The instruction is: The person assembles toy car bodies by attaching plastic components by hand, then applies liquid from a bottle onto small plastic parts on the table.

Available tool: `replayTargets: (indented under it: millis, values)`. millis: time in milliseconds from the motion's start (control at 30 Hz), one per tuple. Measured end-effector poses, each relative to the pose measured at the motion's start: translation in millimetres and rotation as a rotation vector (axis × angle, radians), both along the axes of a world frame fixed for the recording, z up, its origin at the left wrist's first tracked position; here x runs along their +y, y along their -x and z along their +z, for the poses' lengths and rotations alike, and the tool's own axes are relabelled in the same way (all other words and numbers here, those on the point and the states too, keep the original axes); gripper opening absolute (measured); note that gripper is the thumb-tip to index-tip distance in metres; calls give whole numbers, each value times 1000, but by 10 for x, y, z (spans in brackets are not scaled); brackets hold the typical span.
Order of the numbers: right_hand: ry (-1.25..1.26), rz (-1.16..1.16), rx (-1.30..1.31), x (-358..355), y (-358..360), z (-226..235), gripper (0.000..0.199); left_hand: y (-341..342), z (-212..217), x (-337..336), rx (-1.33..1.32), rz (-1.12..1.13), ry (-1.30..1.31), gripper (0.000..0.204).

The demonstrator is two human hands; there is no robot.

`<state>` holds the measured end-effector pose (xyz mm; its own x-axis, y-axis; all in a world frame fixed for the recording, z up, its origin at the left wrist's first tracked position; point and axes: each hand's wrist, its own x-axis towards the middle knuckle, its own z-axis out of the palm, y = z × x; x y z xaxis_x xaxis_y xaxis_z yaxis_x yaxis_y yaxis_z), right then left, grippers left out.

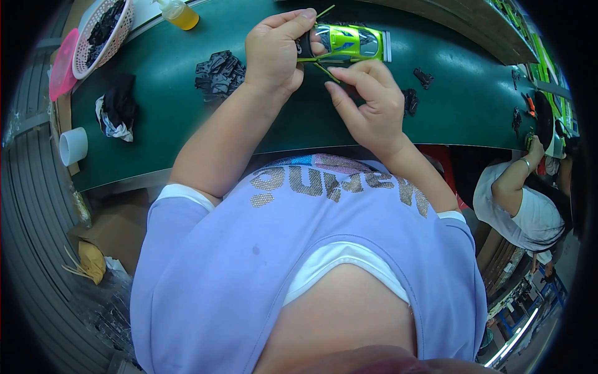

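A bright green toy car body point(349, 42) lies on the dark green conveyor belt point(168, 118) in front of me. My left hand point(274, 53) grips its left end, thumb and fingers wrapped over it. My right hand point(367, 103) sits just below the car, its fingertips pinching a thin green stick point(324, 67) that crosses the car's near side. Another thin green stick pokes up past my left fingers.
A heap of black plastic parts point(218, 71) lies left of my hands, with single black pieces point(423, 78) to the right. A basket point(103, 34), yellow bottle point(180, 14), black rag point(118, 106) and white cup point(73, 145) stand at the left. Another person point(517, 206) works at the right.
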<state>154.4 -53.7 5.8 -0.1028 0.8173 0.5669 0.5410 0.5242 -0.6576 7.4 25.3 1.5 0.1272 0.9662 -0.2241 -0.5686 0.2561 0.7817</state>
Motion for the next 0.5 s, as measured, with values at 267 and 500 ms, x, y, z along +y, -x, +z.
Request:
replayTargets:
  millis: [267,500]
  values:
    - [-199,30,-149,61,-45,83,13,35,-25,-40,-262,-105,58,18]
    - [-137,50,-95,96,-30,49,13,16,-12,-66,-249,-58,88,18]
